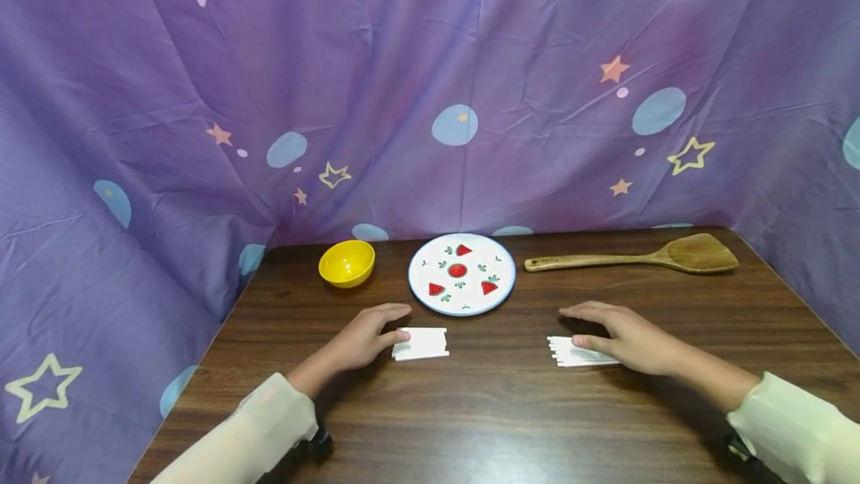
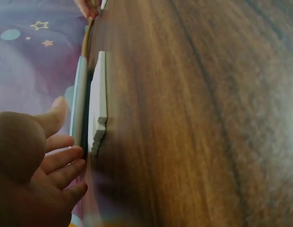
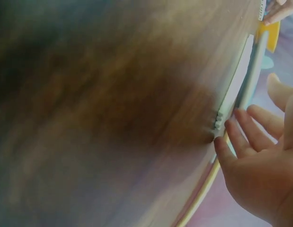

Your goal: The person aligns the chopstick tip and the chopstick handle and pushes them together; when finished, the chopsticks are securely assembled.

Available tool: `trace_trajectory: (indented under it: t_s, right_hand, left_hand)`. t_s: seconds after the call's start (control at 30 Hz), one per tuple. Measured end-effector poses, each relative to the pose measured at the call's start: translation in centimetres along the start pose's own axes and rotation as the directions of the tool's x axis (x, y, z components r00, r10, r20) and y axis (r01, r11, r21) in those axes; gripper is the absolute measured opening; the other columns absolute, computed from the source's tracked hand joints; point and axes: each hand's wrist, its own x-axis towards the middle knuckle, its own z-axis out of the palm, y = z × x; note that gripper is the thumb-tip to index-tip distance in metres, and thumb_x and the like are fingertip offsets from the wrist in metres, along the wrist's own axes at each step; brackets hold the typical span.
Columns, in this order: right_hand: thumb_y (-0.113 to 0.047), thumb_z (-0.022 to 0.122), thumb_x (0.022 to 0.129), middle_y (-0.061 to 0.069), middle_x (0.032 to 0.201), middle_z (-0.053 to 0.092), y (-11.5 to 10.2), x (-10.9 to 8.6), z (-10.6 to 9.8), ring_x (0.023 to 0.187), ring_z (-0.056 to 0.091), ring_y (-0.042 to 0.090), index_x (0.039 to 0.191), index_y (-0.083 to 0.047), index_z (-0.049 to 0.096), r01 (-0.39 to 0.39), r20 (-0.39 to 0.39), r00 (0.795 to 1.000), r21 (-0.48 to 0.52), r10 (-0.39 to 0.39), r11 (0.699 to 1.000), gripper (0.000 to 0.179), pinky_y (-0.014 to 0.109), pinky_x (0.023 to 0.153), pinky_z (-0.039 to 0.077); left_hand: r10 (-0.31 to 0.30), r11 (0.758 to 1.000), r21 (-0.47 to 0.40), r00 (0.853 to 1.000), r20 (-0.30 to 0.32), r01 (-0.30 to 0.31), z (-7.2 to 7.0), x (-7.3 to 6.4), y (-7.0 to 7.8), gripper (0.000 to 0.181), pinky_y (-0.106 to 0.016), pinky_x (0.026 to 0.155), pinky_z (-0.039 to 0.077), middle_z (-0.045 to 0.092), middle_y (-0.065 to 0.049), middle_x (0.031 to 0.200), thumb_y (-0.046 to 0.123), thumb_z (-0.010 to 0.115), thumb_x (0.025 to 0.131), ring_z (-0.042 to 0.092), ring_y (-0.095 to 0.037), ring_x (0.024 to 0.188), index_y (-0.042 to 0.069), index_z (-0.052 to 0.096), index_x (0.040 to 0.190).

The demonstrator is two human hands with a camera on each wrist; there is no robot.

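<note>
I'm reading the head view as a clock, centre of the tabletop as hub, far edge at 12. Two rows of white sticks are lying flat: left sticks at 9 o'clock, right sticks at 3. I'm seeing both hands well apart, gripping nothing, fingers spreading loosely. Left hand is reaching in from 9, its thumb overlapping the outer end of its row. Right hand is reaching in from 3, covering the outer part of its row from my angle. Wrist views aren't settling contact; I can't tell if any fingertip is touching. Yellow bowl is sitting at 10, watermelon-print plate at 12, wooden spatula at 2, its blade pointing to 3, its handle end lying near the plate. Purple curtain is hanging behind, past 12. Pale sleeves are covering both forearms.
</note>
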Motion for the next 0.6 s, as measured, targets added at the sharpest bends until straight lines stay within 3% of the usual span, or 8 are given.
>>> trace_trajectory:
  t_s: [0.2, 0.4, 0.6]
  right_hand:
    - [-0.019, 0.073, 0.096, -0.002, 0.124, 0.071, 0.1, 0.2, 0.4, 0.115, 0.066, 0.02, 0.128, -0.01, 0.072, 0.023, -0.005, 1.0, 0.052, -0.023, 0.998, 0.033, 0.043, 0.096, 0.054]
    - [-0.019, 0.074, 0.095, -0.001, 0.117, 0.072, 0.4, 0.2, 0.3, 0.107, 0.064, 0.012, 0.124, -0.008, 0.074, -0.039, 0.053, 0.998, 0.148, 0.031, 0.988, 0.031, 0.03, 0.084, 0.055]
    - [-0.02, 0.075, 0.094, 0.001, 0.112, 0.071, 0.8, 0.5, 0.3, 0.099, 0.062, 0.008, 0.12, -0.007, 0.075, -0.082, 0.101, 0.993, 0.229, 0.06, 0.97, 0.03, 0.025, 0.077, 0.051]
  left_hand:
    - [-0.003, 0.999, -0.043, 0.999, -0.044, 0.001, 0.6, 0.6, -0.1, 0.04, -0.05, 0.109, 0.045, 0.066, -0.02, 0.131, 0.01, 0.07, 0.097, 0.061, -0.035, 0.126, -0.008, 0.064, 0.132]
    - [-0.029, 0.994, -0.11, 0.998, -0.057, 0.022, 0.9, 1.1, -0.1, 0.029, -0.042, 0.092, 0.055, 0.071, -0.014, 0.117, 0.006, 0.072, 0.095, 0.065, -0.03, 0.112, -0.005, 0.072, 0.122]
    - [-0.042, 0.991, -0.126, 0.998, -0.044, 0.036, 1.1, 1.4, -0.1, 0.023, -0.033, 0.082, 0.052, 0.073, -0.012, 0.106, 0.007, 0.073, 0.095, 0.064, -0.022, 0.097, -0.002, 0.076, 0.116]
